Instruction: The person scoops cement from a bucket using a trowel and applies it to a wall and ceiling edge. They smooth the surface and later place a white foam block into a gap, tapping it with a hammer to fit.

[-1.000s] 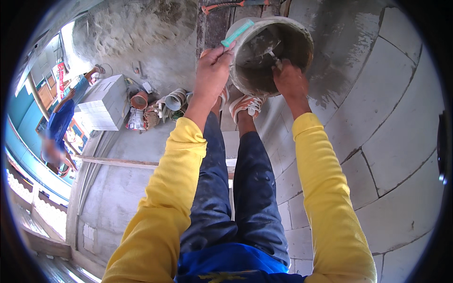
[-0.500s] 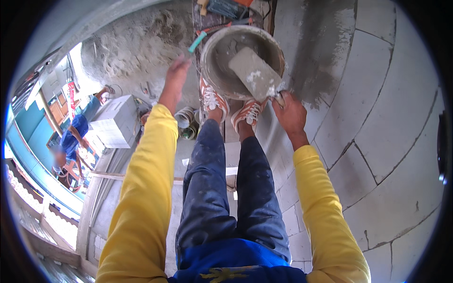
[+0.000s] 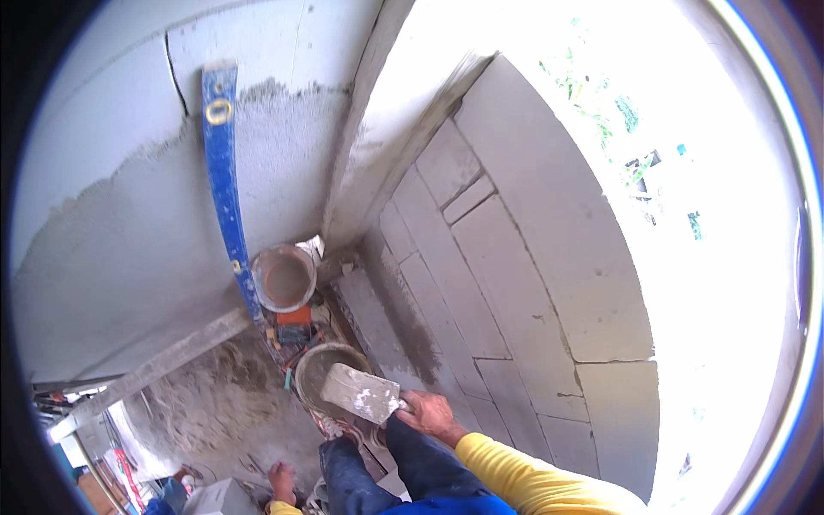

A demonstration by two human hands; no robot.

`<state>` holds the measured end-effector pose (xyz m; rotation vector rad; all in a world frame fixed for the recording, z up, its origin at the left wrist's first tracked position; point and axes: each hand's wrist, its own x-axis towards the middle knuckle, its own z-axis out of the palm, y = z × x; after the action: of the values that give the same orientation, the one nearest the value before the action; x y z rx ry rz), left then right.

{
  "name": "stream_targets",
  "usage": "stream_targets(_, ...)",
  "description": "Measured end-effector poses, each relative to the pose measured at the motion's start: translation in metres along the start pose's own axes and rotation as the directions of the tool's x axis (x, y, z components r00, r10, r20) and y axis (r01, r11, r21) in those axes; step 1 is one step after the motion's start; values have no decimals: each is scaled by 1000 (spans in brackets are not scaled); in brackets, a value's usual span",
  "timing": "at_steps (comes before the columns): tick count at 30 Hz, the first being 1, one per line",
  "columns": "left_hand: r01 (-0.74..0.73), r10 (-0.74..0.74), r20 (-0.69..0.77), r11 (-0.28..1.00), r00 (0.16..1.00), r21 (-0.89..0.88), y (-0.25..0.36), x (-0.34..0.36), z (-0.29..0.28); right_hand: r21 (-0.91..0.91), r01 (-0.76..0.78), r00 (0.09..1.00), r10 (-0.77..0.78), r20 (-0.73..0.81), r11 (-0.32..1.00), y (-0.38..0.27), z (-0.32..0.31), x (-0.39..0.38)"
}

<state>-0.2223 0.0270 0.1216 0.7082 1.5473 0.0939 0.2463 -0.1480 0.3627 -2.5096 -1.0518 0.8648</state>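
Note:
My right hand (image 3: 429,415) is closed round the handle of a trowel (image 3: 356,395). Its wide rectangular blade is smeared with grey mortar and lies over the mouth of a round bucket (image 3: 302,374), covering part of the wet grey mix inside. My left hand (image 3: 281,481) is low in the picture, left of my legs and apart from the bucket. It is small in view, with its fingers loosely apart and nothing visible in them. A teal-handled tool (image 3: 287,378) rests beside the bucket's left rim.
A long blue spirit level (image 3: 225,180) leans on the partly plastered wall (image 3: 112,223). Beside its foot stands a second bucket (image 3: 285,279) of grey-brown liquid. Pale block wall (image 3: 515,275) rises at right, ending at a bright opening. Sand (image 3: 206,386) is heaped at left.
My view has swung up and right, bringing in the spirit level, second bucket and wall corner. The trowel stays over the bucket in my right hand. My left hand is farther from the bucket.

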Motion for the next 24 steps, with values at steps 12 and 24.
stream_targets(12,-105,105,7,991,994,85,74,-39,-31,-27,-33,772,9,-635,999,-99,-353,-74)
stream_targets(24,-82,71,85,987,994,139,90,-122,-9,-403,-67,673,-257,-694,913,7,-584,26)
